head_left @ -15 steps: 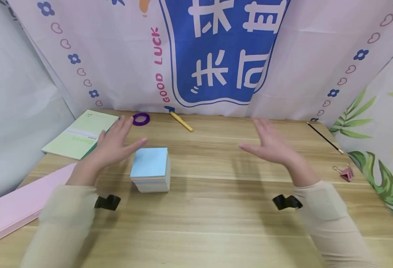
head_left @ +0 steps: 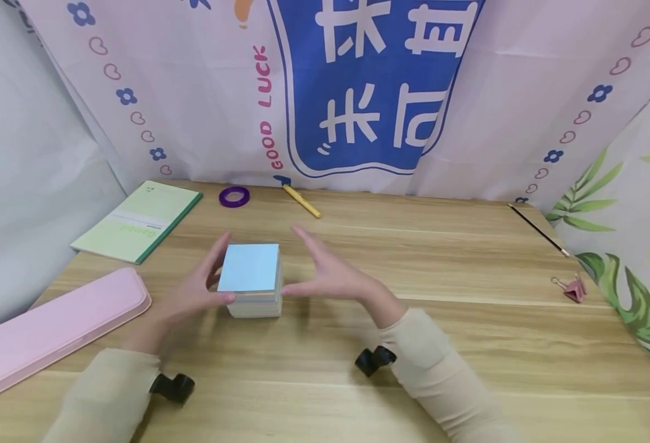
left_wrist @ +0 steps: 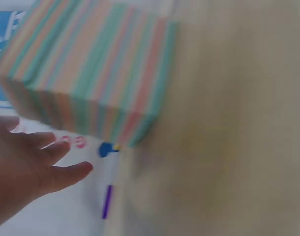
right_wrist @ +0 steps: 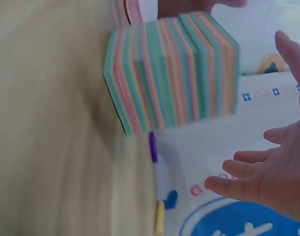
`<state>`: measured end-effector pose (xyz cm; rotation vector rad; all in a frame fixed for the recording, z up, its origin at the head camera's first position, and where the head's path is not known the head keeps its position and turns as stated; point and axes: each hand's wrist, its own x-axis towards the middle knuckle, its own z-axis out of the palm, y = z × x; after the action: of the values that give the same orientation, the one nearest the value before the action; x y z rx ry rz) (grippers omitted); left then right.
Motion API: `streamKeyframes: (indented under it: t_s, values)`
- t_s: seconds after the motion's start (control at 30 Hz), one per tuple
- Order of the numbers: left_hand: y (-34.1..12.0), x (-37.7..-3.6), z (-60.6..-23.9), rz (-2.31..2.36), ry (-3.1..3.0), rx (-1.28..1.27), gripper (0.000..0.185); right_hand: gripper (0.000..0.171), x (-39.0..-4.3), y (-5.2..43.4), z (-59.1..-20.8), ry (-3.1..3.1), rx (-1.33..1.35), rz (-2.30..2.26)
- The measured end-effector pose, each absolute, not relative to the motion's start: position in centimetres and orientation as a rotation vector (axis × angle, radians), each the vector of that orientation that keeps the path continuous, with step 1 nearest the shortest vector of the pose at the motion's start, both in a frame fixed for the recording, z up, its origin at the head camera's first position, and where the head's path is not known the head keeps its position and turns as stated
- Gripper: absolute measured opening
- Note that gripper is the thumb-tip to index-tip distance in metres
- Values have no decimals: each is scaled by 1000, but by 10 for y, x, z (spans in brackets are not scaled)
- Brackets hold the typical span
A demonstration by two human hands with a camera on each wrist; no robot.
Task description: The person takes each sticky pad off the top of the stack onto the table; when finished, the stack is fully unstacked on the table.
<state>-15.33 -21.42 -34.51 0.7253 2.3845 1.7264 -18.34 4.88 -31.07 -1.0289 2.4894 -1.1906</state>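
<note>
A block of stacked sticky notes [head_left: 249,269], pale blue on top, stands on the wooden table left of the middle. Striped pastel sides of the stack show in the left wrist view [left_wrist: 86,64] and the right wrist view [right_wrist: 174,73]. At its left side is my left hand [head_left: 200,292], thumb overlapping the front left corner in the head view; the left wrist view shows the fingers apart from the paper. My right hand [head_left: 338,277] hovers at the stack's right, fingers spread and thumb tip close to its side. Neither hand grips anything.
A pink pencil case [head_left: 64,329] and a green notebook [head_left: 136,221] lie at the left. Purple tape [head_left: 234,197] and a yellow pen [head_left: 301,201] lie near the back edge, below a hanging cloth [head_left: 203,104]. At the right are a thin black pencil [head_left: 538,229] and a pink binder clip [head_left: 573,288].
My right hand has swung left across the table to the stack. The left hand has come lower and nearer, to the stack's left side. The stack stays in place.
</note>
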Motion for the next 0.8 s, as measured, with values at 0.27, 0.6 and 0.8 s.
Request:
streamKeyframes:
  t_s: [0.27,0.6,0.8]
  values:
    - [-203,-148,-362,1869,2368,511,101,105,-181,17,-324,2430,-1021,-1280]
    - [-197,-146,-375,1917,2382,436,92,88,-179,12,-335,2314,-893,-1464]
    - [-198,-147,-377,1939,2367,467,95,85,-181,33,-336,2144,-826,-1571]
